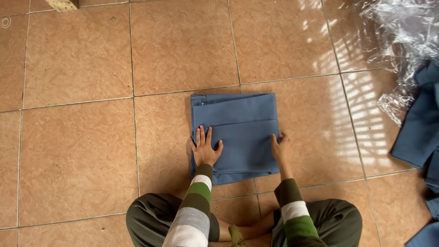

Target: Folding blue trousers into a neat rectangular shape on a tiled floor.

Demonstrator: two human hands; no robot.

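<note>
While you sat cross-legged on the terracotta tiled floor [77,155], the folded blue fabric garment [238,119] lay flat on the tiles directly in front of your knees, roughly at the middle of the view. It was a plain mid-blue cloth folded into a near-square stack, with one layer's edge running straight across its middle and a thinner strip of lower layers peeking out along the near edge. A small waistband-like detail showed at its far left corner. The top looked smooth, without obvious wrinkles.

Your left hand [204,148] rested palm-down on the near left part of the stack, fingers spread flat and apart, pressing rather than clutching. Your right hand [281,148] sat at the near right edge of the stack, fingers curled down over that edge; I cannot tell whether that grip had closed on the cloth or only touched it. Both arms wore sleeves striped green, white and grey, above dark olive trousers [155,215].

Well off to your right lay a heap of crinkled clear plastic wrapping [402,41], and just beside it a loose pile of more blue fabric [420,123], partly cut off by the frame. A pale wooden block [62,4] sat at the far left edge. Nothing lay between your hands and the garment.
</note>
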